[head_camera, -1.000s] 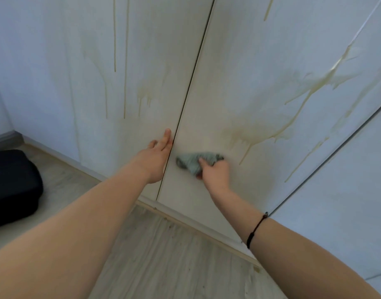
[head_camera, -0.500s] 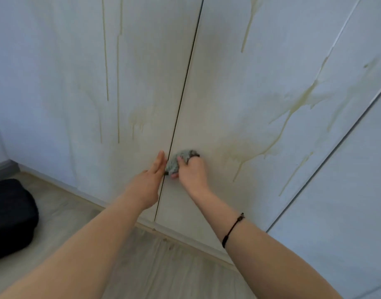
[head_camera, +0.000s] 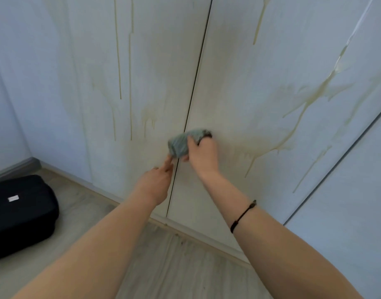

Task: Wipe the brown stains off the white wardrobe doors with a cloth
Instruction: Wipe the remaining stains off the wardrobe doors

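White wardrobe doors point(head_camera: 260, 67) fill most of the frame, split by a dark vertical seam point(head_camera: 198, 78) near the centre. Just below centre, a bunched grey-green cloth point(head_camera: 179, 144) lies against the doors right across that seam. The right hand point(head_camera: 203, 157) grasps the cloth, fingers curled round its upper edge and thumb beneath it.

Directly under the cloth, the left hand point(head_camera: 156, 183) lies released, its fingers straight and resting on the left door just beside the seam. Its fingertips are close to the cloth's lower edge; whether they touch cannot be told.

To the right of the cloth, brown stains point(head_camera: 262, 146) spread in a pale smear, with streaks running up toward the upper right corner. On the left door, thin drip lines point(head_camera: 131, 83) run down from the top edge.

A black cord bracelet point(head_camera: 242, 216) circles the right wrist. Along the foot of the doors runs a low plinth point(head_camera: 206, 238), with pale wood-look floor point(head_camera: 174, 268) below it. At the lower left, a black case point(head_camera: 19, 214) sits on the floor.
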### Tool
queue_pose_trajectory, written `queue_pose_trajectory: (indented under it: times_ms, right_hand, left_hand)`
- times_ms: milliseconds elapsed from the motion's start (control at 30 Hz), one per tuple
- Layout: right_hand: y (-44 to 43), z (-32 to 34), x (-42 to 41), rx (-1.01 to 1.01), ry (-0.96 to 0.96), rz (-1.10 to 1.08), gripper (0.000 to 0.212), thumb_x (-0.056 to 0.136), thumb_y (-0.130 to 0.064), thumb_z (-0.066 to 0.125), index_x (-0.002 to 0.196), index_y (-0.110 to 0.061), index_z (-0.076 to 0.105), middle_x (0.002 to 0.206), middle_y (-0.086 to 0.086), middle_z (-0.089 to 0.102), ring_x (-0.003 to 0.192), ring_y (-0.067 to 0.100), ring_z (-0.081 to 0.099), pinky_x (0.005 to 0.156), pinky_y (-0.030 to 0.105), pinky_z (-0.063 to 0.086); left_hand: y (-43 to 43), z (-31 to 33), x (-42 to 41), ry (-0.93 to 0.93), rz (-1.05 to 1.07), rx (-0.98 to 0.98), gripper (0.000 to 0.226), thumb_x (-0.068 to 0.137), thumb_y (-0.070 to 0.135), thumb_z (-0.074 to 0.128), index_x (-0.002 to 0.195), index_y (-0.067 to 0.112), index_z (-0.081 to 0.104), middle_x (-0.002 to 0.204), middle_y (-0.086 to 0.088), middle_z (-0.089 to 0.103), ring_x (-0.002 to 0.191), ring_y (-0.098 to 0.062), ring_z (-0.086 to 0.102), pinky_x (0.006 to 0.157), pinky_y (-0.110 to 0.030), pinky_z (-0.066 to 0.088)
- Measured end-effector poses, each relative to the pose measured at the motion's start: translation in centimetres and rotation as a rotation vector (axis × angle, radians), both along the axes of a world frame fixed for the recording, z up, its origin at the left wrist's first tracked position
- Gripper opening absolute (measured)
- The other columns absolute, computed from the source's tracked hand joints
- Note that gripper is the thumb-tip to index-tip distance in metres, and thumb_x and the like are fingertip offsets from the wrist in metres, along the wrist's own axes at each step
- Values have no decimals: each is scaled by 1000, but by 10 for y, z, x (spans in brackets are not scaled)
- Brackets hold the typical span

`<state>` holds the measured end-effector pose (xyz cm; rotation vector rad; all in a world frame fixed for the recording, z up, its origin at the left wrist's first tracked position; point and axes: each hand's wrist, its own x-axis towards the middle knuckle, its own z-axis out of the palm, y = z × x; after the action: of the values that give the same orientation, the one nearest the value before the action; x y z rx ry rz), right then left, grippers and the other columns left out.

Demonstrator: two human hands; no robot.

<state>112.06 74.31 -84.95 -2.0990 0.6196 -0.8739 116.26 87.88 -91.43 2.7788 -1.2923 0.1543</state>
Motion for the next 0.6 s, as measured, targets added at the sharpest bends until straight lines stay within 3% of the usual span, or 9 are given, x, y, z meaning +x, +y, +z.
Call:
queue_pose_trajectory:
  times_ms: [100,167,233,300,367,433,533,600]
  right_hand:
    - [-6,11,4,101,-54,81,26,97,-34,55,85,-15,67,62,1,72,55,15,71,57,36,58]
    - [-4,-13,-5,321,161,204,13,99,-25,59,97,-14,65,89,9,77,65,26,75,47,31,56]
    - [-1,-44,-20,383,417,241,10,99,-23,58,102,-15,63,91,8,75,59,21,73,39,19,45]
    - [-5,-56,-32,324,438,163,13,99,-25,60,98,-12,65,87,8,73,54,15,69,42,23,49]
    - [-15,-41,-42,143,348,59,24,96,-27,64,92,-4,70,88,12,73,66,24,70,59,38,60]
    - [-29,-5,-56,-17,206,-33,36,96,-32,63,80,1,70,74,14,72,62,27,70,59,46,58]
    - [-52,60,-74,7,-157,-61,31,95,-32,61,71,-15,68,60,-4,69,48,17,68,38,27,50]
    - [-56,70,-79,34,-282,-74,25,94,-29,62,72,-19,69,62,-12,70,53,16,71,43,20,49]
  left_hand:
    - [0,2,-1,23,10,2,73,89,1,49,156,11,22,164,-1,-24,116,-28,56,86,-39,53]
    - [1,5,-2,13,13,18,71,88,2,50,154,13,26,166,-5,-2,114,-30,56,86,-41,53]
    - [3,9,-2,-9,-3,31,77,88,2,51,157,17,20,166,0,-14,112,-30,56,74,-39,50]
    - [3,13,-2,-37,-6,47,70,87,2,52,152,19,32,164,5,-24,115,-29,54,72,-39,49]
    - [2,16,-3,-104,-3,19,60,86,4,52,144,14,43,168,-2,-9,123,-29,51,83,-41,52]
    - [-6,18,-5,-221,2,-70,68,83,6,51,149,9,35,166,-13,11,128,-32,50,91,-43,51]
    - [-21,28,-11,-328,64,-213,83,83,11,54,157,5,17,164,-20,13,137,-35,42,98,-45,46]
    - [-32,32,-16,-339,74,-258,86,84,12,53,158,3,9,166,-19,5,146,-34,30,106,-45,42]
